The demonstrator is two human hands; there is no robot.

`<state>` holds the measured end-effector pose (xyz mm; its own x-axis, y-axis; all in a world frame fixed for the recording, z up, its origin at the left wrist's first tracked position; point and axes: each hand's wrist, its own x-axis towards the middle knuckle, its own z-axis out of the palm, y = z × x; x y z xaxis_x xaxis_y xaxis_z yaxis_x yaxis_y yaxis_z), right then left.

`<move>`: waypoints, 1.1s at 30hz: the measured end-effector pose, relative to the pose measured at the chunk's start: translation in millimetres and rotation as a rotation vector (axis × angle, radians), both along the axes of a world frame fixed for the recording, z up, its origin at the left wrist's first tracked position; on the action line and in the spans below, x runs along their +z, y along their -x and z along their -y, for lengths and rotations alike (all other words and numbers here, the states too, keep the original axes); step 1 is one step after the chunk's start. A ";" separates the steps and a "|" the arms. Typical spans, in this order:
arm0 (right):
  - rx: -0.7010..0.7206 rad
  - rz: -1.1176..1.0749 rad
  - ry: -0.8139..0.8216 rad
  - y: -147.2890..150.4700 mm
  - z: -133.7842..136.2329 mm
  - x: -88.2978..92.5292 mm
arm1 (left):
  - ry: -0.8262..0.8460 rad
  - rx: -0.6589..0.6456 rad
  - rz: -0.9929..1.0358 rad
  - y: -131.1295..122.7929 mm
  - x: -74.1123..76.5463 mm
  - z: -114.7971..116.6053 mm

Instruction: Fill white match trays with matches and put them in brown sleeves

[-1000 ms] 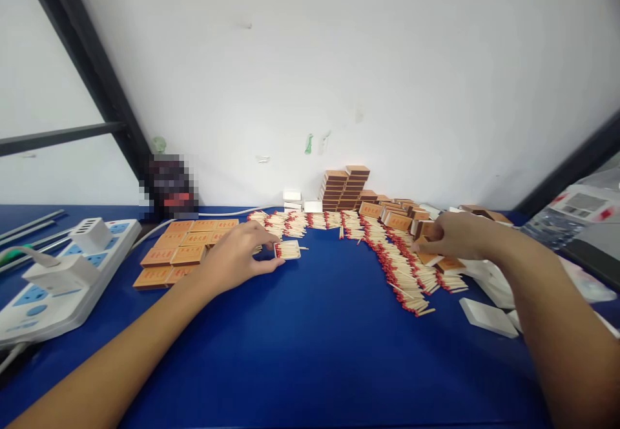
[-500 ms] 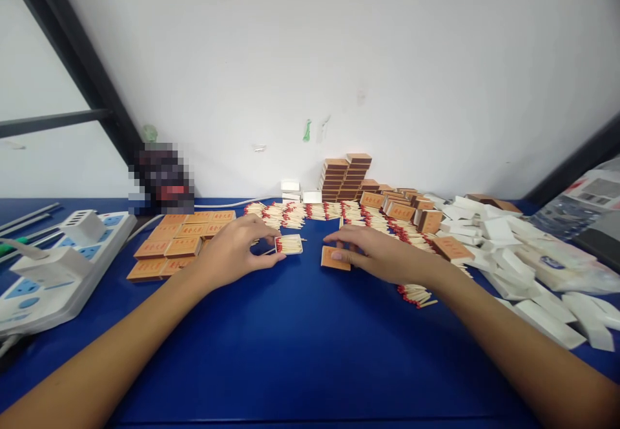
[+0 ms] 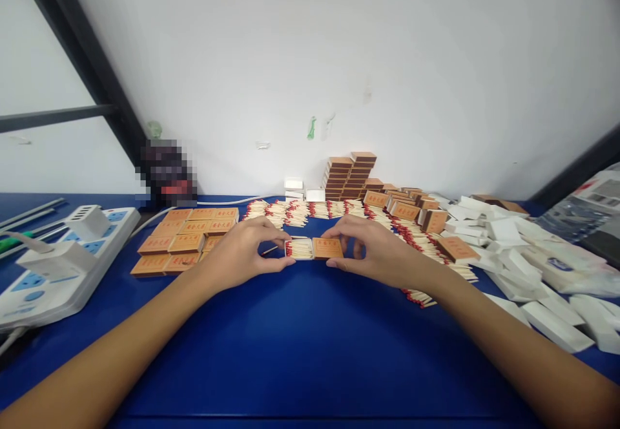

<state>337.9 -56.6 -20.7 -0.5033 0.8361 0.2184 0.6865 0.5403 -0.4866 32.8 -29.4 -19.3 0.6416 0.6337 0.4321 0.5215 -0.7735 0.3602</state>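
Observation:
My left hand (image 3: 242,254) pinches a white matchbox tray (image 3: 300,249) filled with red-tipped matches, held just above the blue table (image 3: 300,345). My right hand (image 3: 378,254) grips an orange matchbox sleeve (image 3: 327,247) whose open end meets the tray's right end. Both hands are closed around their pieces at the middle of the table.
Closed orange matchboxes (image 3: 186,243) lie in rows to the left. Loose matches (image 3: 300,211) spread along the back and right, with stacked sleeves (image 3: 349,176) by the wall. White trays (image 3: 527,254) pile at the right. A white power strip (image 3: 58,261) sits far left.
My right hand brought the orange sleeve from the pile on the right across to the tray held by my left hand; sleeve and tray now touch end to end.

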 end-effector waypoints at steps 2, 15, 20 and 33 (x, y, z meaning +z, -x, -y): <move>0.011 -0.018 0.008 -0.3 -0.2 -1.4 | 0.030 -0.007 0.011 -0.3 0.3 -0.3; 0.012 -0.013 -0.062 2.0 5.5 0.7 | 0.107 -0.026 0.044 -5.1 6.4 1.7; 0.019 -0.045 -0.074 3.7 6.8 0.8 | 0.142 0.004 0.054 -5.4 7.5 2.5; 0.051 -0.194 -0.053 18.7 13.8 2.3 | 0.207 -0.037 0.138 -9.1 7.9 7.1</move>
<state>319.2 -70.3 -18.3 -0.4889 0.7953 0.3584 0.5540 0.6004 -0.5766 41.9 -36.5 -11.5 0.6103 0.6946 0.3809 0.4288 -0.6940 0.5784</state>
